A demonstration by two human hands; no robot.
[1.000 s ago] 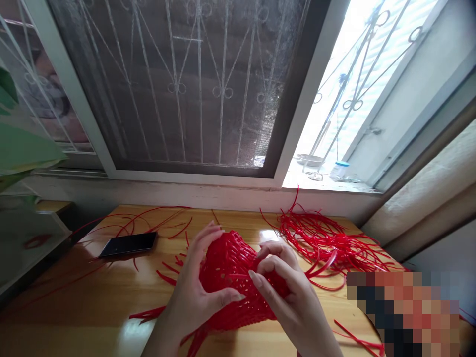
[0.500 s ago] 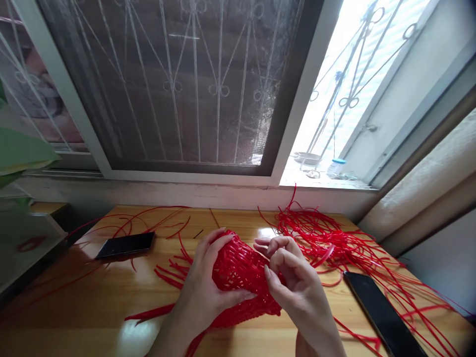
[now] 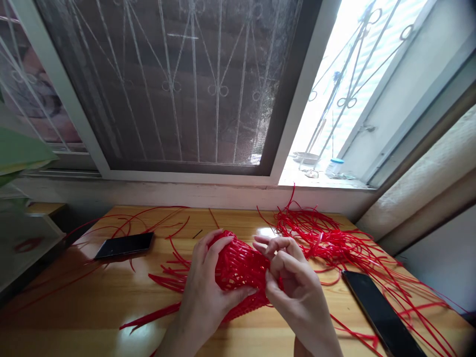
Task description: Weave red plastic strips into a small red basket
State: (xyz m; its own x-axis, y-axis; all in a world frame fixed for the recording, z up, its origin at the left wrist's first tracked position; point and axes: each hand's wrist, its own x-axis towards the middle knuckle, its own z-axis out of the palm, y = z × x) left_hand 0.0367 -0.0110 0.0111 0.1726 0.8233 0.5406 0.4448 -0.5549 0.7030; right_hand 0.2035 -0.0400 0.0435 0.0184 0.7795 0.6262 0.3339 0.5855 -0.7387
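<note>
A red woven piece of plastic strips (image 3: 240, 267), like a small basket with loose ends, is between my hands above the table. Its open lattice weave shows in the middle, and unwoven strip ends (image 3: 167, 282) stick out to the left. My left hand (image 3: 208, 282) wraps around its left side, fingers over the top and thumb across the front. At the right edge, my right hand (image 3: 292, 277) has its thumb and index finger pinched together against the weave. Whatever strip lies in that pinch is mostly hidden by the fingers.
A tangled heap of red strips (image 3: 316, 233) covers the table's right rear. One dark phone (image 3: 383, 312) lies at the right, another (image 3: 124, 245) at the left. Behind the wooden table (image 3: 92, 307) stands a barred window (image 3: 186, 99); a blue-lidded jar (image 3: 334, 166) sits on its sill.
The woven piece has turned slightly in my hands, and its loose left ends have shifted a little. Both hands keep nearly the same grip; the right fingers stay pinched.
</note>
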